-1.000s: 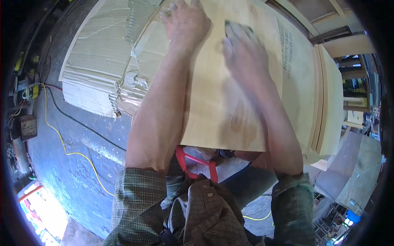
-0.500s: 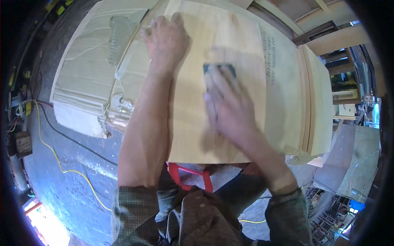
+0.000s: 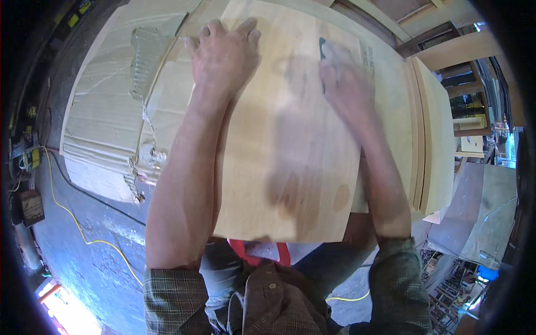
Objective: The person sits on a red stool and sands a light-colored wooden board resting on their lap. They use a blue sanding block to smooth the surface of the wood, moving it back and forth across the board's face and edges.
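Observation:
A pale wooden board (image 3: pixel 257 184) lies flat in front of me, with its near edge reaching over my lap. My left hand (image 3: pixel 223 58) presses flat on its far left part, fingers spread. Over the far right part of the board is my right hand (image 3: pixel 349 81), blurred by motion. Its fingers are closed over a dark piece of sandpaper (image 3: pixel 322 49), mostly hidden beneath them. Darker knots show near the board's near right corner.
Worn cardboard (image 3: pixel 100 111) with a torn patch spreads out on the left. More pale boards (image 3: pixel 435 134) are stacked to the right. A yellow cord (image 3: pixel 84 234) crosses the concrete floor at left. Something red (image 3: pixel 245 254) shows under the board's near edge.
My right hand has moved away from me and to the right with the sandpaper. The board has shifted towards me and turned slightly. My left hand still lies on it.

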